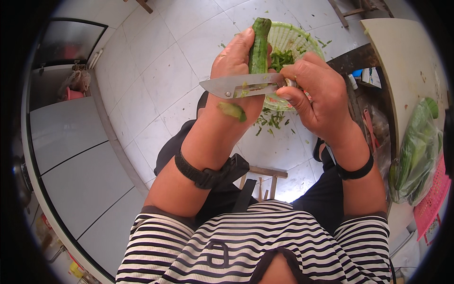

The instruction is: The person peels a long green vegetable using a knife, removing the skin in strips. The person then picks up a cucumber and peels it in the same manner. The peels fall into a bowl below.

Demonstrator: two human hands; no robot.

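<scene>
My left hand (234, 53) grips a green ridged gourd or cucumber (260, 49), its stem end pointing away from me. Across its near part lies a peeling knife (244, 85) with a slotted metal blade, the tip towards the left. My right hand (315, 92) holds this knife by its handle, which the fingers mostly cover. A piece of green peel (232, 110) sticks to my left wrist. Beneath the hands, a pale green plastic basket (312, 41) stands on the floor with green peelings (282, 59) in it. The near end of the vegetable is hidden behind the blade.
Loose peelings (273, 120) litter the tiled floor (152, 78) around the basket. To the right, a table (400, 56) bears a plastic bag of green vegetables (415, 152) beside a pink perforated basket (432, 195). Grey cabinets (71, 124) line the left. A wooden stool (269, 172) shows below.
</scene>
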